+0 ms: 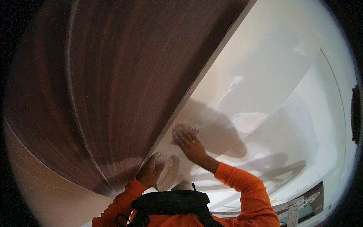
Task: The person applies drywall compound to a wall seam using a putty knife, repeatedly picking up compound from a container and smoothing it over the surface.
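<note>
With my right hand (193,148) I press a crumpled purplish-white cloth (177,134) against the pale wall (211,90), close beside the edge of a dark brown wood-grain panel (124,75). The fingers lie over the cloth, and a ring shows on one of them. Lower down, my left hand (149,173) grips a round, whitish, dust-smeared tub (173,172) by its side. What lies inside the tub cannot be made out. This hand is right by the lower end of the panel's edge.
Patches of lighter filler (247,120) mark the wall, and shadows of my arms fall across it. A pale, light-coloured frame (293,215) stands at the lower right. At the far right rim is a dark object (356,114). A black strap pack (170,201) sits on my chest.
</note>
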Available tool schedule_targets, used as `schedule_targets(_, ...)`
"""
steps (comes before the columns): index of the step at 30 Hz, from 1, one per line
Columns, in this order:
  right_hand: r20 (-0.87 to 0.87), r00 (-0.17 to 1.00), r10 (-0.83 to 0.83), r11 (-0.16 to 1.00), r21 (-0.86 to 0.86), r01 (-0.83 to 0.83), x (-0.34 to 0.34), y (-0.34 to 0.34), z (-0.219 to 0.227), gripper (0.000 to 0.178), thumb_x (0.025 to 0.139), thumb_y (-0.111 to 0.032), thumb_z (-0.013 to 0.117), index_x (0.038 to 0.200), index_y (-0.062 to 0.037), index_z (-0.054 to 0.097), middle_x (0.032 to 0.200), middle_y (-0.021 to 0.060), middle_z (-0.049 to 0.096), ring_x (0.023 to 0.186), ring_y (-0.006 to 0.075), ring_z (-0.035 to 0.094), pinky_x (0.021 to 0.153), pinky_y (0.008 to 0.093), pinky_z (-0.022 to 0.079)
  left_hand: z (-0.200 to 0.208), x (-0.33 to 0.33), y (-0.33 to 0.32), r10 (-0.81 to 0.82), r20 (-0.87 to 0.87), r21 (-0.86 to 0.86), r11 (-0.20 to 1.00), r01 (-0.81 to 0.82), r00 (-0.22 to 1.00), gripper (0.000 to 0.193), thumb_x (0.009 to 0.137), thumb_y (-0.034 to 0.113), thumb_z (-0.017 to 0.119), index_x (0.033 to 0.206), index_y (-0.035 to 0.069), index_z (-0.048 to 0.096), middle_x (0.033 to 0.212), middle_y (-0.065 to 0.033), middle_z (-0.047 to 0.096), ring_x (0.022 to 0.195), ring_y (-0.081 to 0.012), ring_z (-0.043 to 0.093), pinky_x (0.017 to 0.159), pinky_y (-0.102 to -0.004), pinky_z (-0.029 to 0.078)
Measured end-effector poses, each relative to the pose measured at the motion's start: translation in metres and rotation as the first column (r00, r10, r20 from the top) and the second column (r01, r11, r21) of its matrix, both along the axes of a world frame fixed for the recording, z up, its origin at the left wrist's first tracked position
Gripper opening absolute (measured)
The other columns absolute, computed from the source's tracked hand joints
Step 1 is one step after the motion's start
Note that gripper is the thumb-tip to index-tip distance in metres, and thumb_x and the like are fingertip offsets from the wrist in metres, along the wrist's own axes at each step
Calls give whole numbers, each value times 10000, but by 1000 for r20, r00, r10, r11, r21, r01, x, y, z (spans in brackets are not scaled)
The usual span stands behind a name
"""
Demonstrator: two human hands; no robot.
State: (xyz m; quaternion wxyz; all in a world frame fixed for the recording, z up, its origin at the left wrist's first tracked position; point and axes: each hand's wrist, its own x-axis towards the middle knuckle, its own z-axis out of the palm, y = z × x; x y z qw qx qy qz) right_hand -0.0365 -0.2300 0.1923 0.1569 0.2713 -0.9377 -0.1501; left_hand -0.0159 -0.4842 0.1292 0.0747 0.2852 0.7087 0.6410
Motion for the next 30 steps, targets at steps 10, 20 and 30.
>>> schedule_targets(10,-708,704,62,991,129,42,-15,16,246,628,809,-13,558,1414,-116,426,1462,170,400,1324,386,395,1098,528,302,-37,-5,10,53,-81,-8,999,-54,995,543,967,363,486,1339,-25,407,1288,-267,521,1202,-401,515,1036,-435,384)
schedule_targets(20,-831,544,115,965,224,138,-44,8,396,407,841,-21,530,1246,-53,550,1162,195,614,1120,354,563,1014,494,403,-27,-4,6,69,-92,53,997,-64,993,577,967,423,450,1288,-56,457,1248,-294,517,1174,-427,504,1032,-478,364)
schedule_targets(30,-421,907,8,978,192,80,-26,14,127,447,858,-95,523,1297,-171,554,1467,184,379,1333,393,368,1094,623,232,-17,-3,3,24,-83,64,998,-19,996,581,966,420,446,1292,-61,448,1274,-294,498,1208,-404,480,1051,-459,339)
